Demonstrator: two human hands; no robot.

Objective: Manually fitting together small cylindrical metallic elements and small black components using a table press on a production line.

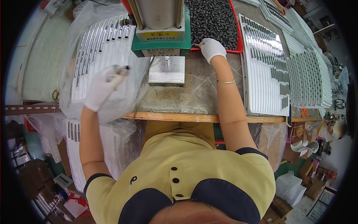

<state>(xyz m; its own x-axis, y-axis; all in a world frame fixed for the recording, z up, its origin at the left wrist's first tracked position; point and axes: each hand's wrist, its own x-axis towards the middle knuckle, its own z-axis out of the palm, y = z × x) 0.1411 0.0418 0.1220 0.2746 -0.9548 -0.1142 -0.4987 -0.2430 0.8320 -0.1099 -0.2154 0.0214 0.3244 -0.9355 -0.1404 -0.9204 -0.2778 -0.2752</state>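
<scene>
Left hand (99, 89), gloved in white, is grasping a tube-like piece (127, 68) with a dark tip; motion blur is hiding exactly how my fingers are wrapping it. I'm holding it between the ribbed white rack (82, 87) of shiny tubes and the green press (161, 47), perhaps because both are lying close by on that side. My right hand (213, 50) is hovering at the near rim of the red tray (241, 46), full of black fittings (212, 22); I cannot tell whether its fingertips are pinching anything. Under the press, a metal block (166, 77) is sitting between my 2 hands, probably so either is reaching it easily. Another ribbed rack (261, 100) is lying beyond my right arm, apparently keeping its pieces in rows
</scene>
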